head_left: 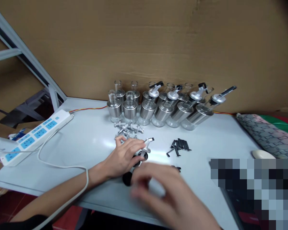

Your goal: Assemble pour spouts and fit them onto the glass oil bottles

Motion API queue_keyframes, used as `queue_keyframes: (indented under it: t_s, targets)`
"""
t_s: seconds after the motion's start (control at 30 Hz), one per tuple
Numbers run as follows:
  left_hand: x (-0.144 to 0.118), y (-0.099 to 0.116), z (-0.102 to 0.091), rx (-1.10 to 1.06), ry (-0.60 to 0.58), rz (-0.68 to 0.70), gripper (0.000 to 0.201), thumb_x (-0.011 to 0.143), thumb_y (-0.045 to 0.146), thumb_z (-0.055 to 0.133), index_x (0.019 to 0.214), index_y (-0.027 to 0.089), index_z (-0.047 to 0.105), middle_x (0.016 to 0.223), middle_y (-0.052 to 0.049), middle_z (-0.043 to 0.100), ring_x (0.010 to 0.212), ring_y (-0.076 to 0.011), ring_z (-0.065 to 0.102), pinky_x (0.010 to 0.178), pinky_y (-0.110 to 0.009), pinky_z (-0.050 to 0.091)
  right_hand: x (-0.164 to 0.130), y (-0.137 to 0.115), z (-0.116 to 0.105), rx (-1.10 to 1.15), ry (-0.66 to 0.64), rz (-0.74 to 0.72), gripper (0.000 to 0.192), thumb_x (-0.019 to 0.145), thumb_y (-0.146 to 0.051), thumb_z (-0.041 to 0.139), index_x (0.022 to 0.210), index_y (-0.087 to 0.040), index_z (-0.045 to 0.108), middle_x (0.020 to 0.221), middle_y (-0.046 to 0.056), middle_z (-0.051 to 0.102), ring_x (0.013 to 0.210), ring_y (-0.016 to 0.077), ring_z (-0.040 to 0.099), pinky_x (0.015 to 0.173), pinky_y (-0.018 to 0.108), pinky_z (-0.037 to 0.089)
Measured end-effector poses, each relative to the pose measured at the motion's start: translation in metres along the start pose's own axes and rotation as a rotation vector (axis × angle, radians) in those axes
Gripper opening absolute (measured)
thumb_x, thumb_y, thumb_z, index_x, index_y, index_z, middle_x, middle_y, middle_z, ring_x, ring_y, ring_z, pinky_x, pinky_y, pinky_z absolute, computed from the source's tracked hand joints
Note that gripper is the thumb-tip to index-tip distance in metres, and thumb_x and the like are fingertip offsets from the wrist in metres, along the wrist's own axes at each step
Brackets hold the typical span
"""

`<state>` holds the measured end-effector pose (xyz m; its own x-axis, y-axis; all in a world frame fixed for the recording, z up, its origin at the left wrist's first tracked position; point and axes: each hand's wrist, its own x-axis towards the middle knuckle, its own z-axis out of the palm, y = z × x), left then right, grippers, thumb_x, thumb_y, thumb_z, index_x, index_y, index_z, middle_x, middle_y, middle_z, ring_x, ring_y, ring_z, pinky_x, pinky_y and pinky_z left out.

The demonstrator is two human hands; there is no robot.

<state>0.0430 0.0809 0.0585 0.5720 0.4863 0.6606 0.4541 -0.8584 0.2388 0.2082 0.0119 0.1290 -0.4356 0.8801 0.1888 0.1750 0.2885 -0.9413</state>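
Blurred and closest to the lens, the right hand (168,195) is hovering low over the front of the bench (91,140); its fingers are smeared by motion, so whether it is open or closed cannot be told, and nothing can be made out in it. Beneath and beyond it, the bench is carrying everything within arm's reach, which looks like a layout for working through parts in turn. Along the cardboard backing, a row of glass and steel bottles (158,108) is standing out of the way of the hands; those on the right are already wearing spout caps, while those on the left are showing bare necks. At the left edge a white power strip (31,137) is lying with its cord looping under the left forearm. The left hand (123,158) is resting on the bench near the middle, fingers curled around a spout cap (144,150), pinning it steady with the nozzle pointing right and its black ring facing the camera. Just behind that hand, a heap of loose silver spouts (127,129) is waiting close by. To the right, a small pile of black clips (179,147) is lying apart, kept sorted from the silver pieces.
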Motion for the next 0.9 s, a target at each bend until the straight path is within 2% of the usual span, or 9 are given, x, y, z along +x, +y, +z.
queue_keyframes:
  t_s: [0.1, 0.13, 0.17, 0.3, 0.4, 0.53, 0.63, 0.77, 0.9]
  targets:
    - [-0.001, -0.001, 0.001, -0.002, -0.005, -0.034, 0.020, 0.100, 0.023, 0.032, 0.117, 0.014, 0.038, 0.110, -0.014, 0.067, 0.097, -0.0183, 0.064, 0.082, -0.033, 0.026, 0.026, 0.023, -0.023, -0.267, 0.327, 0.141, 0.014, 0.089, -0.030, 0.053, 0.097, -0.023, 0.063, 0.077, 0.002, 0.063, 0.067, 0.0155, 0.057, 0.064, 0.028, 0.045]
    - [-0.001, -0.001, 0.001, -0.003, -0.018, -0.046, 0.020, 0.100, 0.022, 0.032, 0.117, 0.015, 0.038, 0.112, -0.014, 0.066, 0.098, -0.0181, 0.063, 0.082, -0.033, 0.026, 0.032, 0.031, -0.028, -0.283, 0.369, 0.183, 0.018, 0.089, -0.031, 0.053, 0.101, -0.022, 0.062, 0.074, 0.002, 0.062, 0.065, 0.0148, 0.056, 0.061, 0.026, 0.044]
    - [-0.001, -0.002, 0.001, -0.005, -0.030, -0.055, 0.020, 0.101, 0.023, 0.032, 0.118, 0.015, 0.038, 0.113, -0.014, 0.066, 0.100, -0.0180, 0.063, 0.083, -0.033, 0.026, 0.036, 0.038, -0.031, -0.282, 0.375, 0.211, 0.020, 0.088, -0.033, 0.053, 0.102, -0.020, 0.061, 0.073, 0.001, 0.061, 0.063, 0.0142, 0.055, 0.058, 0.025, 0.044]
    - [-0.002, -0.005, 0.003, -0.027, -0.086, -0.047, 0.023, 0.101, 0.029, 0.033, 0.120, 0.017, 0.039, 0.112, -0.011, 0.067, 0.102, -0.0178, 0.062, 0.084, -0.034, 0.025, 0.038, 0.055, -0.034, -0.179, 0.237, 0.260, 0.020, 0.087, -0.035, 0.051, 0.091, -0.019, 0.063, 0.074, 0.002, 0.064, 0.063, 0.0133, 0.056, 0.059, 0.024, 0.044]
    - [-0.002, -0.004, 0.003, -0.040, -0.150, -0.079, 0.027, 0.100, 0.032, 0.036, 0.123, 0.018, 0.039, 0.113, -0.010, 0.067, 0.105, -0.0183, 0.061, 0.085, -0.035, 0.024, 0.035, 0.059, -0.033, -0.124, 0.221, 0.297, 0.019, 0.087, -0.035, 0.052, 0.088, -0.019, 0.062, 0.072, 0.001, 0.064, 0.064, 0.0132, 0.058, 0.061, 0.024, 0.045]
    - [-0.002, 0.001, 0.000, -0.004, -0.281, -0.178, 0.038, 0.096, 0.033, 0.043, 0.129, 0.015, 0.035, 0.121, -0.014, 0.062, 0.111, -0.0232, 0.056, 0.087, -0.037, 0.026, 0.032, 0.063, -0.034, -0.084, 0.340, 0.333, 0.019, 0.085, -0.038, 0.054, 0.084, -0.020, 0.059, 0.069, 0.000, 0.063, 0.063, 0.0127, 0.058, 0.059, 0.023, 0.046]
    - [-0.002, 0.002, 0.000, 0.015, -0.358, -0.188, 0.042, 0.095, 0.030, 0.044, 0.133, 0.014, 0.033, 0.117, -0.013, 0.063, 0.109, -0.0236, 0.057, 0.086, -0.038, 0.028, 0.030, 0.065, -0.037, -0.080, 0.449, 0.346, 0.020, 0.084, -0.040, 0.056, 0.084, -0.020, 0.058, 0.070, 0.001, 0.063, 0.064, 0.0131, 0.059, 0.058, 0.023, 0.046]
    - [-0.004, 0.001, 0.002, -0.018, -0.409, -0.156, 0.027, 0.096, 0.029, 0.044, 0.120, 0.018, 0.048, 0.108, -0.006, 0.067, 0.106, -0.0209, 0.057, 0.084, -0.036, 0.028, 0.030, 0.066, -0.039, -0.071, 0.533, 0.345, 0.021, 0.083, -0.041, 0.058, 0.083, -0.020, 0.057, 0.070, 0.001, 0.061, 0.065, 0.0134, 0.058, 0.060, 0.024, 0.047]
    - [-0.004, 0.000, 0.004, -0.045, -0.399, -0.090, 0.016, 0.093, 0.029, 0.052, 0.104, 0.019, 0.058, 0.102, -0.002, 0.069, 0.102, -0.0210, 0.056, 0.082, -0.036, 0.026, 0.031, 0.066, -0.039, 0.024, 0.518, 0.361, 0.029, 0.083, -0.049, 0.056, 0.075, -0.021, 0.053, 0.069, 0.000, 0.057, 0.066, 0.0137, 0.056, 0.064, 0.026, 0.049]
